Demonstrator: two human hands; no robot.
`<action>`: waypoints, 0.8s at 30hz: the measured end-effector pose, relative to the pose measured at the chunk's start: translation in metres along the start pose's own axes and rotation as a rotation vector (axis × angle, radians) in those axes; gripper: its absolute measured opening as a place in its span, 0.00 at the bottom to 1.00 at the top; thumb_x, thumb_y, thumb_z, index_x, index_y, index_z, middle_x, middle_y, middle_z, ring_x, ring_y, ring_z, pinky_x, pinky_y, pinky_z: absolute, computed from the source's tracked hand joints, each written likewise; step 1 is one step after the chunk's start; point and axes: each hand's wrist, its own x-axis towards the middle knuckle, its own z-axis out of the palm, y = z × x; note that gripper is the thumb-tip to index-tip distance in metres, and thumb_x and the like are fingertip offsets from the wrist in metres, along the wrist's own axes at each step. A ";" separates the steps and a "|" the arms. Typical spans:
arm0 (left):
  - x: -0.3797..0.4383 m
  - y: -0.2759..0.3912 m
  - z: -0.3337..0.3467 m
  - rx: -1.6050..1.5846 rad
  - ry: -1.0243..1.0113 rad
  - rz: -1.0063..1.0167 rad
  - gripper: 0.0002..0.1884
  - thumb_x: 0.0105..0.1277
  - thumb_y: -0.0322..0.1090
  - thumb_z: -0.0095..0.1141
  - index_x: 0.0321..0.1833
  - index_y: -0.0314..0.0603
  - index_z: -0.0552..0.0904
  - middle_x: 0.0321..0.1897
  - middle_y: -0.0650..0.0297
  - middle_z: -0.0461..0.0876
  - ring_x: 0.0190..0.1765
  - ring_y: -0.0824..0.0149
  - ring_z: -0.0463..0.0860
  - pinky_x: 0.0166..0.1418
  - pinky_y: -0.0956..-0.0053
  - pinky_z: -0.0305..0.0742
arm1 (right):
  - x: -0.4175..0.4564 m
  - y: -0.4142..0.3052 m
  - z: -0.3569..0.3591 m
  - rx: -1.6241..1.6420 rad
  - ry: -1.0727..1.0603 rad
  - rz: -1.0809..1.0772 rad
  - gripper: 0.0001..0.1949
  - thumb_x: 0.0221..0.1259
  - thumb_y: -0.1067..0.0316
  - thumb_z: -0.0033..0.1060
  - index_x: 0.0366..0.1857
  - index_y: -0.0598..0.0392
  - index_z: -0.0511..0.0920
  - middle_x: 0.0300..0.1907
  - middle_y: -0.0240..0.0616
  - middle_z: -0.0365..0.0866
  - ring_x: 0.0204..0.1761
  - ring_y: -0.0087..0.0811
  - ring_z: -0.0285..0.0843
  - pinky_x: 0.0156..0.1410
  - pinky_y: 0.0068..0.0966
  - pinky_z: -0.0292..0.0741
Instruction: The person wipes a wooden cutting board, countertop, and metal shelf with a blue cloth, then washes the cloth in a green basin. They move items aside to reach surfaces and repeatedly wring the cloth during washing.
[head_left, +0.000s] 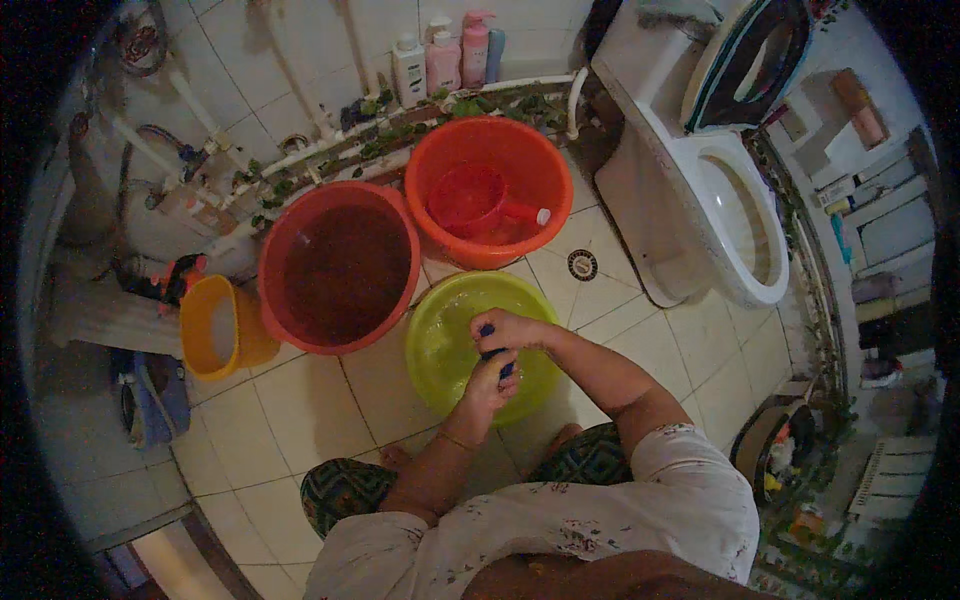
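Both hands are over a yellow-green plastic basin (435, 375) on the tiled floor. My right hand (504, 330) is closed around one end of a small dark blue wet-looking cloth (495, 353). Just below it, my left hand (487, 386) grips the other end. Between the two fists the cloth is bunched, and most of it is hidden by the fingers. Water with some bubbles seems to lie in the basin beneath.
Behind the basin stand a red tub (337, 345) of dark water and an orange-red bucket (487, 259) holding a red dipper (469, 199). A yellow bin (195, 345) is at left. Right are a floor drain (582, 265), a white toilet (675, 247) and a waste bin (750, 442).
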 end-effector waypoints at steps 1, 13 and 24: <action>0.016 -0.012 -0.017 0.032 0.004 0.046 0.10 0.60 0.39 0.61 0.34 0.48 0.72 0.20 0.70 0.71 0.16 0.75 0.67 0.16 0.79 0.59 | 0.003 0.002 0.006 -0.019 0.009 -0.015 0.08 0.46 0.65 0.61 0.27 0.57 0.77 0.27 0.30 0.77 0.32 0.23 0.72 0.39 0.23 0.71; 0.107 -0.075 -0.081 0.432 0.340 0.549 0.17 0.55 0.37 0.60 0.46 0.44 0.72 0.25 0.67 0.74 0.25 0.70 0.74 0.26 0.72 0.67 | 0.025 0.049 0.046 -0.495 0.244 0.075 0.12 0.50 0.59 0.54 0.26 0.58 0.80 0.26 0.50 0.79 0.29 0.48 0.78 0.37 0.39 0.75; 0.163 -0.102 -0.139 0.852 0.430 0.771 0.25 0.51 0.39 0.66 0.49 0.37 0.72 0.40 0.57 0.80 0.39 0.58 0.80 0.41 0.64 0.75 | 0.031 0.100 0.042 -0.280 0.267 0.206 0.17 0.53 0.51 0.56 0.35 0.55 0.81 0.35 0.47 0.81 0.38 0.47 0.80 0.43 0.38 0.76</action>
